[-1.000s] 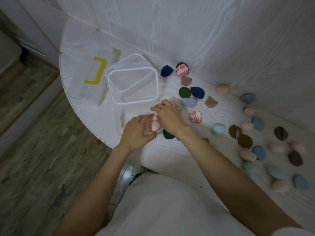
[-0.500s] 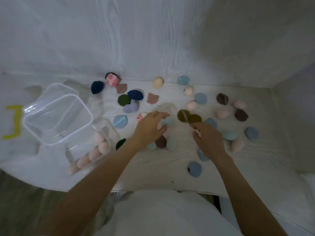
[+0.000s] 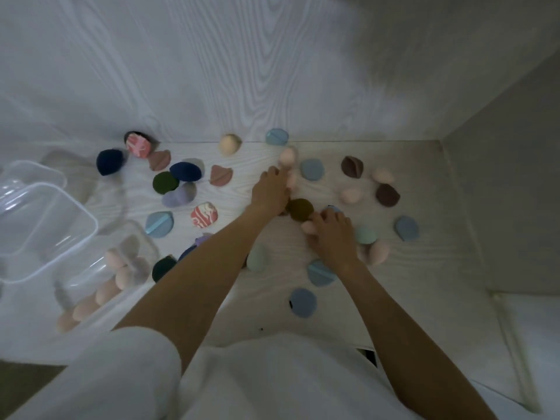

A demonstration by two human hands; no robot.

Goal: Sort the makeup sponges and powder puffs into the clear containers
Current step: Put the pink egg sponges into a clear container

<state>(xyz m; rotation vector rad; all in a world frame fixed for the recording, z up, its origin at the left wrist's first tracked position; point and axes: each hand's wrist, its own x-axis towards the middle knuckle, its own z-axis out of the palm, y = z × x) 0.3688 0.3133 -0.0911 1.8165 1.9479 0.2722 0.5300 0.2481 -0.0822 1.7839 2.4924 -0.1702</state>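
Observation:
Many sponges and puffs lie scattered on the white table (image 3: 272,304). My left hand (image 3: 270,190) reaches far forward, and its thumb and fingers close round a pink sponge (image 3: 292,179), just below another pink sponge (image 3: 286,156). Nearer to me, my right hand (image 3: 331,233) grips a pink sponge (image 3: 308,227) beside an olive puff (image 3: 300,209). A clear container (image 3: 138,237) at the near left holds several pink sponges (image 3: 104,291). Behind it stands an empty clear container (image 3: 75,213).
Blue puffs (image 3: 303,301), a teal sponge (image 3: 257,257), brown puffs (image 3: 387,194), navy sponges (image 3: 185,171) and marbled red sponges (image 3: 205,214) lie around my hands. White walls close the table at the back and the right. The table's near edge runs by my shirt.
The view has swung right, away from the containers. Both hands have left the container of pink sponges, and each now closes on a pink sponge among the scattered pieces. The left hand has reached further forward.

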